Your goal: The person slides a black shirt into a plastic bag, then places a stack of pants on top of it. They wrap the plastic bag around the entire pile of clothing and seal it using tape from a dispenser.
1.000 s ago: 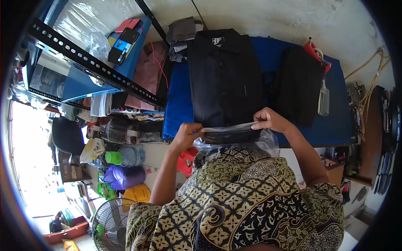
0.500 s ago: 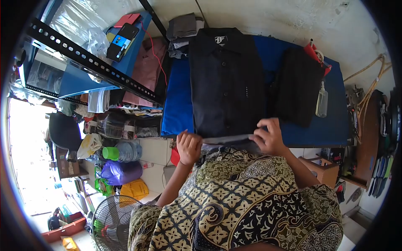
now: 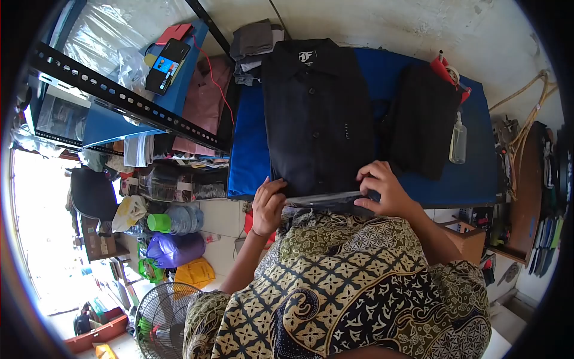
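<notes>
A folded black button shirt (image 3: 317,119) lies flat on the blue table, its collar and white label at the far end. Along its near edge runs a strip of clear plastic (image 3: 326,198), which looks like the mouth of a plastic bag. At the lower left corner, my left hand (image 3: 269,206) is closed with its fingertips on the plastic and shirt edge. Opposite it, my right hand (image 3: 385,190) pinches the plastic at the lower right corner, fingers curled. How far the plastic extends over the shirt is hard to make out.
Folded dark cloth (image 3: 418,122) lies on the right of the blue table (image 3: 478,179), beside a clear bottle (image 3: 458,142) and a red tape dispenser (image 3: 445,73). Grey folded clothes (image 3: 254,42) sit far left. A metal shelf frame (image 3: 125,93) with a phone (image 3: 167,64) stands left.
My left hand has shifted slightly up, its fingers now over the shirt's lower left corner. My right hand has turned a little and moved up the right edge. The view has shifted slightly.
</notes>
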`<state>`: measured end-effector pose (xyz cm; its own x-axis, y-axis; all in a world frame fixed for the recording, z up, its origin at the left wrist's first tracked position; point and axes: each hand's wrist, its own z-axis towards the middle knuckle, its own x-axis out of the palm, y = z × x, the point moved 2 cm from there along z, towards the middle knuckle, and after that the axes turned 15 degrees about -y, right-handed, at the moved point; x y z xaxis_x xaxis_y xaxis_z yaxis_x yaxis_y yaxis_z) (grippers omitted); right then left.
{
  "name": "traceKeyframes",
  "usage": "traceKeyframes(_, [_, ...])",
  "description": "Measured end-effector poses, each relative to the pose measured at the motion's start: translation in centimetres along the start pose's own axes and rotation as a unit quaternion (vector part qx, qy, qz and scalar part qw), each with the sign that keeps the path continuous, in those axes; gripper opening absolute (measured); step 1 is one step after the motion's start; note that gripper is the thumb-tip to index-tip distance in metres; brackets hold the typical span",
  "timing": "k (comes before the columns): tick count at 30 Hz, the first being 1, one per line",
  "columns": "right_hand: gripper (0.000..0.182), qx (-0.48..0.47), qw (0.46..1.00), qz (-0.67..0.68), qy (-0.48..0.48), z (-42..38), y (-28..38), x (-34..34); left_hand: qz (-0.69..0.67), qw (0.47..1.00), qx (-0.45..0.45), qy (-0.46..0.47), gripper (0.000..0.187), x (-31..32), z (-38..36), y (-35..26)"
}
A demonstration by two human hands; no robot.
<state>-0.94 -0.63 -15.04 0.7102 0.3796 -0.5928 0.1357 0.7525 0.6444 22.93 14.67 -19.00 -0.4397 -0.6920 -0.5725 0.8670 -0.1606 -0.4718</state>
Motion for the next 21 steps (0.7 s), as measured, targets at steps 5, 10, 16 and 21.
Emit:
traceKeyframes(5, [0.026,0.232,0.942,0.198,0.138,2.8,-2.9,0.4,-0.249,0.942,-0.222,-0.034,0.01,-0.6,1.6,3.1])
traceKeyframes(10, [0.023,0.347,0.877,0.309,0.125,3.1,-3.8,1.6,-0.274,0.915,-0.279,-0.098,0.023,-2.4,8.1,3.3])
traceKeyframes(16, [0.016,0.138,0.987,0.038,0.072,3.3,-0.3,0.3,-0.097,0.984,-0.044,0.14,0.015,-0.7,4.9,-1.8])
traceKeyframes(21, [0.016,-0.007,0.999,-0.045,-0.011,2.6,0.5,1.3,-0.124,0.972,-0.065,0.188,0.016,-1.4,4.0,-0.8])
